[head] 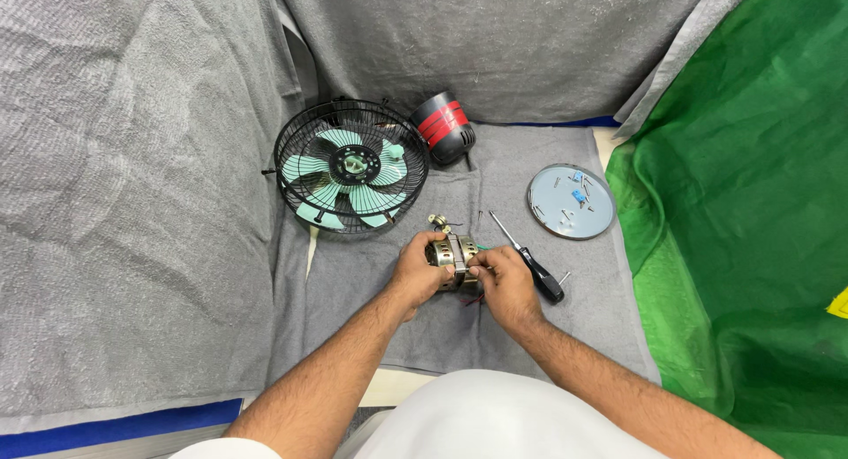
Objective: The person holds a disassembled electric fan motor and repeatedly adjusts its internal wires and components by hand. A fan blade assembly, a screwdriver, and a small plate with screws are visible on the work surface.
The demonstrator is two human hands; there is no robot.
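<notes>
Fingers: both sets are clamped on the fan motor (452, 260), the left hand (415, 272) wrapping its left end and the right hand (505, 282) closing over its right end, thumbs on top.
Motor position: it sits between the two hands, just above the grey cloth (530, 335) that covers the surface, near the middle of the view and close in front of the person.
Long axis: the brass-coloured shaft (438, 222) sticks out of the motor up and away from the person, tilted slightly to the left, so the axis runs roughly front to back.
Direction from fingers: the motor body lies to the right of the left fingertips and to the left of the right fingertips; neither hand has to reach, and both are equally near.
Wires: red and green leads (477, 247) trail from the right side of the motor, under the right hand.
Screwdriver: a black-handled screwdriver (528, 257) lies just right of the right hand, tip pointing up-left, nearer that hand than the other.
Farther off: the caged fan with pale green blades (351, 167) lies behind the motor, the black motor cover with red stripes (443, 128) beside it, and a round grey plate (571, 202) holding small screws and blue parts sits well to the right.
Hidden: the motor's underside, its far end and both palms are covered; whether it rests on the cloth or is lifted cannot be told. A small screw (564, 276) by the screwdriver handle is hard to make out.
</notes>
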